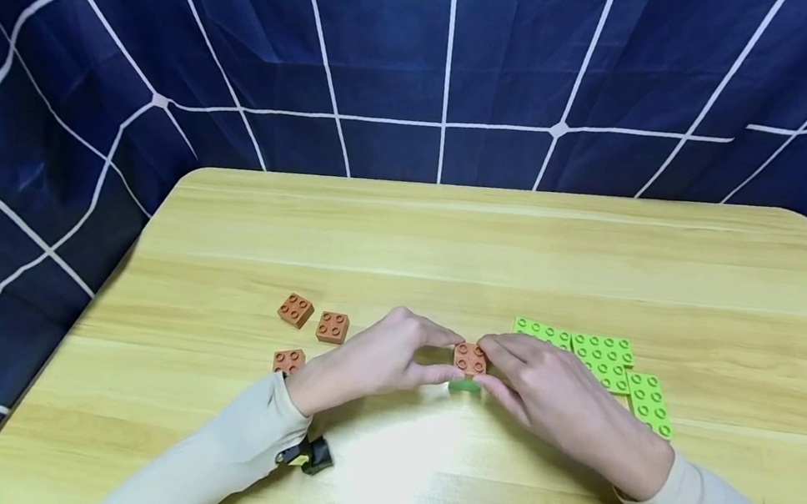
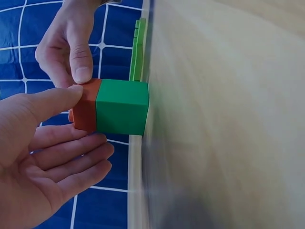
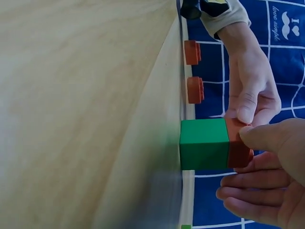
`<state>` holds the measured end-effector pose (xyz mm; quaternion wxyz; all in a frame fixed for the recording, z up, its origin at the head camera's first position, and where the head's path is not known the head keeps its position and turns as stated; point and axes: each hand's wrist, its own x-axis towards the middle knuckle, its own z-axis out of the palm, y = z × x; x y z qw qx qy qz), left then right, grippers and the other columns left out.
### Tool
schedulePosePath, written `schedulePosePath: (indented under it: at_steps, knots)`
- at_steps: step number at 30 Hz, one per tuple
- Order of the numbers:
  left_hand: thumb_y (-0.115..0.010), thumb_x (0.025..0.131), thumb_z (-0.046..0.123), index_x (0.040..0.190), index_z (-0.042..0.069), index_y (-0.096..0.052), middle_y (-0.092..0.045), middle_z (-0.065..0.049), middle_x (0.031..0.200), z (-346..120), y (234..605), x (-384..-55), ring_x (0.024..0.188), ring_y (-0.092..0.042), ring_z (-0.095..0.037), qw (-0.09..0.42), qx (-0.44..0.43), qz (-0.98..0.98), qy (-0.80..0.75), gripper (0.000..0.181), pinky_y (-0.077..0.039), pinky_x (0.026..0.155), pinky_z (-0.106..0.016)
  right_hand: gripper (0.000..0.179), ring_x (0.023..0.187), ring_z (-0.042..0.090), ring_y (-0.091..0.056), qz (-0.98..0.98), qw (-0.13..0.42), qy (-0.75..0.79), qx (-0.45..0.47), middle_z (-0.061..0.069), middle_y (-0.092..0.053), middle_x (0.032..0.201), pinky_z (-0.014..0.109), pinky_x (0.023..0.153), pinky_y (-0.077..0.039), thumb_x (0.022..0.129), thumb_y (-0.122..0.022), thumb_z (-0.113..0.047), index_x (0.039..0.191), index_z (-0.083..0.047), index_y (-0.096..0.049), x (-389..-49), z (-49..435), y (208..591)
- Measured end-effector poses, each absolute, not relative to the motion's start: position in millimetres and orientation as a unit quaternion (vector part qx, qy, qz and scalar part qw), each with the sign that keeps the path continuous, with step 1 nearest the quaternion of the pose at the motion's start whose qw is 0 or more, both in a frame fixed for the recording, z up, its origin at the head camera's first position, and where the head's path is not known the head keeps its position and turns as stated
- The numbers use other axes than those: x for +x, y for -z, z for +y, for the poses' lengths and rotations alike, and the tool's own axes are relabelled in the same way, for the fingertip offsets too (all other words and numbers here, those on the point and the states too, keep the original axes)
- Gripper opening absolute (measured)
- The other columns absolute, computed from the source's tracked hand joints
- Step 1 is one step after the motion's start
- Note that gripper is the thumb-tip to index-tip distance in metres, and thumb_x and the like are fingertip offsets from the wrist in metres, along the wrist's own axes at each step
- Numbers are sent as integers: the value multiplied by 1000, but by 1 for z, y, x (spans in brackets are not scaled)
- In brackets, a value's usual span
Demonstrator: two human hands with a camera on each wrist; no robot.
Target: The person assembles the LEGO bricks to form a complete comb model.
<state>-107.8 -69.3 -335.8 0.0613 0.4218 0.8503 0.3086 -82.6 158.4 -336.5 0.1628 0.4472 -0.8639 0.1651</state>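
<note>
A reddish-orange toy brick (image 1: 470,359) with studs on top sits on a taller, smooth-sided green block (image 2: 123,107). The block stands upright on the wooden table. From the left side, my left hand (image 1: 391,350) pinches the orange brick between thumb and fingertips. My right hand (image 1: 556,388) pinches the same brick from the opposite side. Both thumbs lie on the near side of the brick, as the wrist views show. Below the pinch, the other fingers of each hand extend beside the stack without wrapping round the green block.
Left of the hands lie three loose orange bricks, one farthest back (image 1: 295,310), one beside it (image 1: 331,327) and one partly behind the left forearm (image 1: 289,360). Flat light-green studded plates (image 1: 603,362) lie behind and beside the right hand. A blue gridded cloth (image 1: 397,58) hangs beyond the table (image 1: 450,241).
</note>
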Motion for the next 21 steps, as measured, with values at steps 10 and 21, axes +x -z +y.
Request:
schedulePosePath:
  at_steps: [10,21]
  knots:
    - [-73,85,26,115,-1,-67,-70,-13,111,-67,338,-108,105,-66,-22,51,406,859,-306,41,-49,95,-20,37,80,22,-69,-874,127,-195,427,13,-71,95,31,69,-60,91,-66,-29,108,4,-67,-85,159,337]
    - [-71,87,25,117,-3,-65,-69,-14,112,-67,338,-107,106,-66,-22,41,408,860,-303,41,-49,94,-19,43,96,33,-67,-902,105,-181,378,18,-69,107,45,79,-58,82,-76,-19,117,5,-65,-88,183,328]
